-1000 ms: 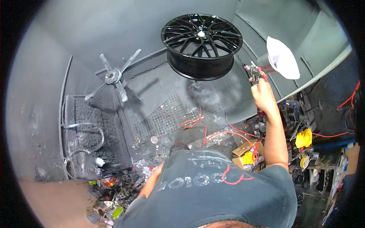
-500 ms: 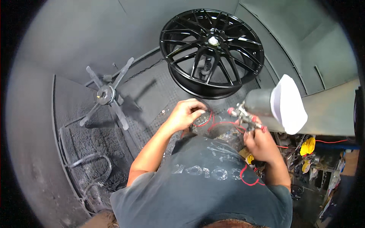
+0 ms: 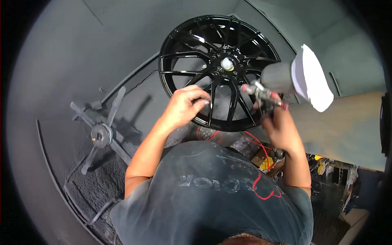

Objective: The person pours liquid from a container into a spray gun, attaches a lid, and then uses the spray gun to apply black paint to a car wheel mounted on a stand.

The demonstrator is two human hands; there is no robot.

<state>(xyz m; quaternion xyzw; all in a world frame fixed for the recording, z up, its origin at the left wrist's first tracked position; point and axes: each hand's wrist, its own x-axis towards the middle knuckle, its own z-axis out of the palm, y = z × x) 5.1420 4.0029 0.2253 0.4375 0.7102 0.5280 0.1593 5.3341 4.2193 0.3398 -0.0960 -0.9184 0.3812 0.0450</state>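
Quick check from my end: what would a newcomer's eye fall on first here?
Probably the glossy black spoked wheel at upper centre. Next, right of centre, comes the spray gun in the right hand, with a bright white flared piece at the end of its grey cup. Off to the left is a grey frame with spread arms.

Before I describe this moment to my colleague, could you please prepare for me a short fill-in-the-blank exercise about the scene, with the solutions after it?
1. The spray gun is gripped by the person's ___ hand.
2. The spoked wheel is ___ in colour.
3. In the picture, the grey stand with arms is to the ___ of the wheel.
4. The thin hose below the wheel in the picture is ___ in colour.

Missing words: right; black; left; red.
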